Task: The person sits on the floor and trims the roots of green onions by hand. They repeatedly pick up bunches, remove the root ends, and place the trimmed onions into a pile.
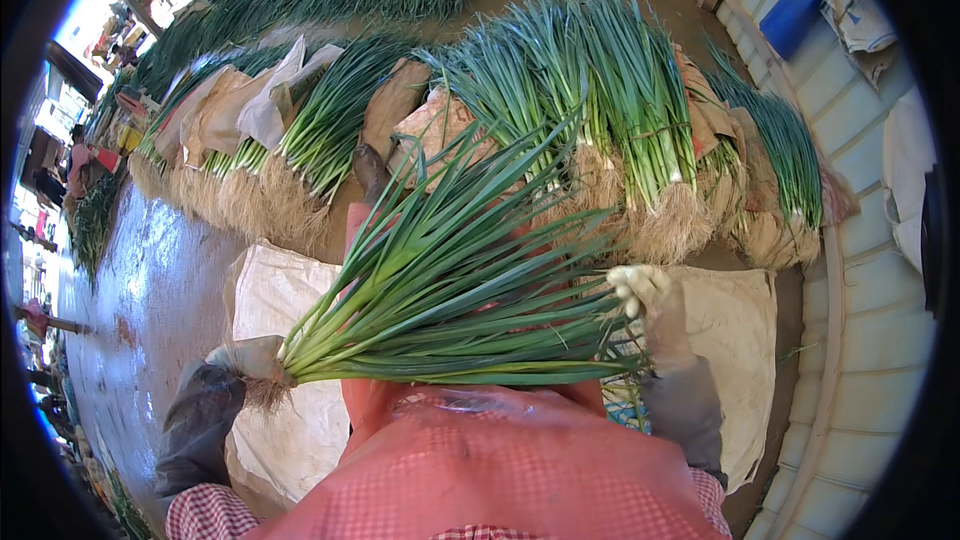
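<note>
My left hand (255, 360), in a pale work glove with a grey sleeve, is closed around the root end of a bunch of green onions (420, 277). The bunch lies sideways across my lap, its long leaves fanned out to the right. Pale, stringy roots hang below the glove. My right hand (646, 292), also in a pale glove, is raised beside the leaf tips at the right with its fingers curled; whether it grips any leaf cannot be told. Under the bunch is a red translucent apron (480, 442).
Pale sacks (727, 360) lie on both sides of my lap. Standing bunches of green onions (637, 105) lean ahead, with brown sacking (397, 97) among them. A pale panelled wall (870, 240) borders the right. Wet floor (157, 270) spreads left, and a person (79, 161) is far left.
</note>
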The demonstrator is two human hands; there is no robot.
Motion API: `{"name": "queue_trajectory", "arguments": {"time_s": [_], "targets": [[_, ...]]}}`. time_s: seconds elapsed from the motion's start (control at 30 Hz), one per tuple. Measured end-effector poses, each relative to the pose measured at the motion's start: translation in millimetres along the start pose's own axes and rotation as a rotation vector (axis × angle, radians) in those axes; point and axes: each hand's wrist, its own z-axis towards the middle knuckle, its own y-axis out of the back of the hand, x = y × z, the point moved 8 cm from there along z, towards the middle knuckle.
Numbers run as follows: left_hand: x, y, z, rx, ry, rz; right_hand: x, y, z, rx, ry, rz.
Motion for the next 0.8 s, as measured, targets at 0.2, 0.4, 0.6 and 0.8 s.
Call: {"name": "queue_trajectory", "arguments": {"time_s": [0.2, 0.4, 0.6, 0.8], "targets": [[-3.3, 4.1, 9.3, 0.040, -0.036, -0.010, -41.6, -76.0, -55.3, 0.769, 0.363, -1.278], [-33.8, 15.4, -8.9, 0.054, 0.013, -0.017, -61.7, -138.8, -52.1, 0.833, 0.353, -1.147], [-1.4, 16.0, 9.8, 0.023, -0.051, 0.031, -44.8, -168.1, -55.7, 0.946, 0.248, -0.866], [-14.0, 8.1, 4.0, 0.115, -0.131, -0.142, -46.1, -142.7, -52.8, 0.827, -0.338, -0.641]]}}
